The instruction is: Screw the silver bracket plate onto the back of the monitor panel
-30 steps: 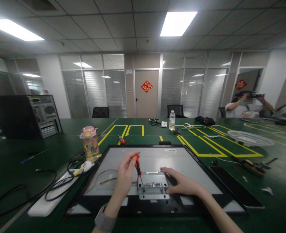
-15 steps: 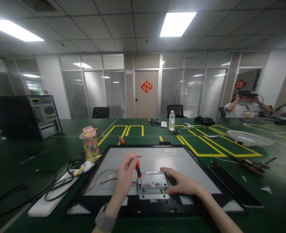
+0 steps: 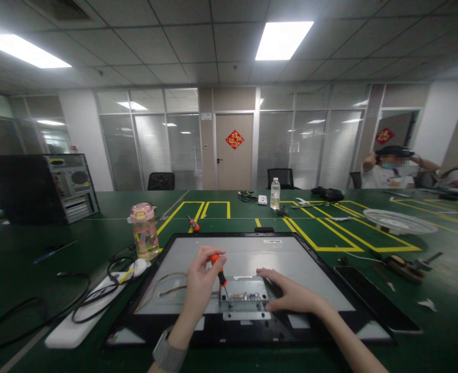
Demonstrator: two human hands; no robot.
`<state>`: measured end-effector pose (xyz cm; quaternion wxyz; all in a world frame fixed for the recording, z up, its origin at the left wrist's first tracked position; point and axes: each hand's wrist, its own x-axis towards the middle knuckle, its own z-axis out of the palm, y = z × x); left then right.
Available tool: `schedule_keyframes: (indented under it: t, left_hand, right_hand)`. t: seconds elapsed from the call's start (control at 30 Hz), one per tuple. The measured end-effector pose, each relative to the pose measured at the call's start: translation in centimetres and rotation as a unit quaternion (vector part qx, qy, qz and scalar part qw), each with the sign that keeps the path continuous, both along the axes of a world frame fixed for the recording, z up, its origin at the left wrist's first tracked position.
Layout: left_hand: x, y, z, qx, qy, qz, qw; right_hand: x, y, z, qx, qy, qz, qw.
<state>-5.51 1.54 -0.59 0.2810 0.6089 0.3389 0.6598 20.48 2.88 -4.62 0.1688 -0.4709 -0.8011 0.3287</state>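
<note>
A flat display panel (image 3: 229, 256) lies on the green table in front of me, its grey back upward inside a black frame. On it sits a metal bracket (image 3: 244, 314) with a row of connector ports. My left hand (image 3: 202, 277) grips an orange and black screwdriver (image 3: 222, 277) by the handle, shaft pointing down at the bracket's left end. The exact contact of the tip is too small to tell. My right hand (image 3: 291, 292) rests on the bracket's right side, fingers spread and thumb at the near corner. Thin wires (image 3: 170, 291) run left from the bracket.
At left are a white power strip (image 3: 68, 331) with black cables, a pink-lidded bottle (image 3: 145, 233) and a computer case (image 3: 34, 189). A black phone-like slab (image 3: 376, 298) and calipers-like tool (image 3: 403, 267) lie right. Farther off stand a clear bottle (image 3: 275, 194) and a seated person (image 3: 392, 171).
The fingers of my left hand have shifted on the screwdriver handle, so more of its orange top shows. My right hand stays in place. The person at the back has moved their arms.
</note>
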Motion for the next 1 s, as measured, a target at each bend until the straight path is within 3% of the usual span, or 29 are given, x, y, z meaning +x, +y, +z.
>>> schedule_keyframes:
  t: [0.27,0.5,0.77,1.0]
  left_hand:
    - [-0.18,-0.15,0.09,-0.059,-0.034,-0.039,0.997]
    - [0.02,-0.33,0.48,-0.008,0.000,0.032,0.999]
    - [-0.14,-0.47,0.62,-0.033,-0.014,-0.015,0.999]
    - [0.00,0.05,0.07,0.024,0.016,0.041,0.999]
  right_hand:
    - [0.11,0.04,-0.14,0.000,0.003,-0.002,1.000]
    - [0.04,-0.13,-0.12,-0.003,-0.002,-0.006,1.000]
    - [-0.23,-0.35,0.56,-0.011,-0.003,-0.009,1.000]
    - [-0.10,-0.24,0.27,-0.004,-0.003,-0.003,1.000]
